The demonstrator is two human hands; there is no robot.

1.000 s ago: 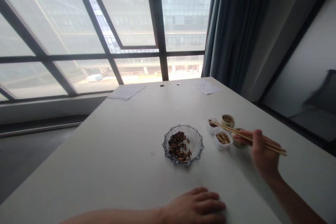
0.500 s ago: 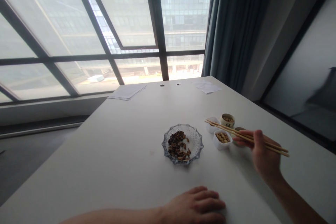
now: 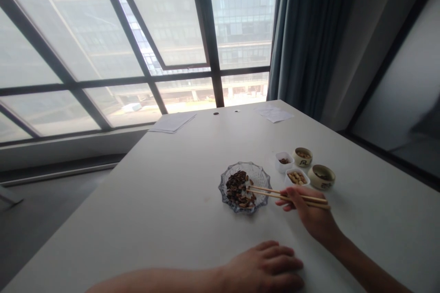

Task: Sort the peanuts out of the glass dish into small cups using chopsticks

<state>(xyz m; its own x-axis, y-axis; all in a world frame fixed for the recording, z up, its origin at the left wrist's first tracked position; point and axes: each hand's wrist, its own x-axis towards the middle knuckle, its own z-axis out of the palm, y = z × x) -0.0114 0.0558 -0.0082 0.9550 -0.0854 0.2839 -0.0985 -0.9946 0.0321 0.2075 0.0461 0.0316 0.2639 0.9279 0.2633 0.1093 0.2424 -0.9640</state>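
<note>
My right hand (image 3: 311,213) grips a pair of wooden chopsticks (image 3: 275,193), whose tips reach into a scalloped glass bowl (image 3: 263,178). Inside the bowl lies a heap of small dark brown and tan pieces (image 3: 238,187), perhaps seeds or nuts; the tips are at its right side, and whether they pinch a piece I cannot tell. My left hand (image 3: 263,268) rests palm down on the table in front of the bowl, fingers stretched out, holding nothing. Just beyond my right hand stands a white plastic cup with peanut-like pieces (image 3: 297,177).
Behind it are another white cup (image 3: 284,162) with dark bits and two cream-coloured pots, one farther back (image 3: 303,157) and one to the right (image 3: 321,177). Paper sheets lie on the white table (image 3: 165,192) at its far left (image 3: 173,122) and far right (image 3: 274,113).
My right hand has moved left and toward me, bringing the chopstick tips from over the small cups into the glass bowl. My left hand stays flat on the table.
</note>
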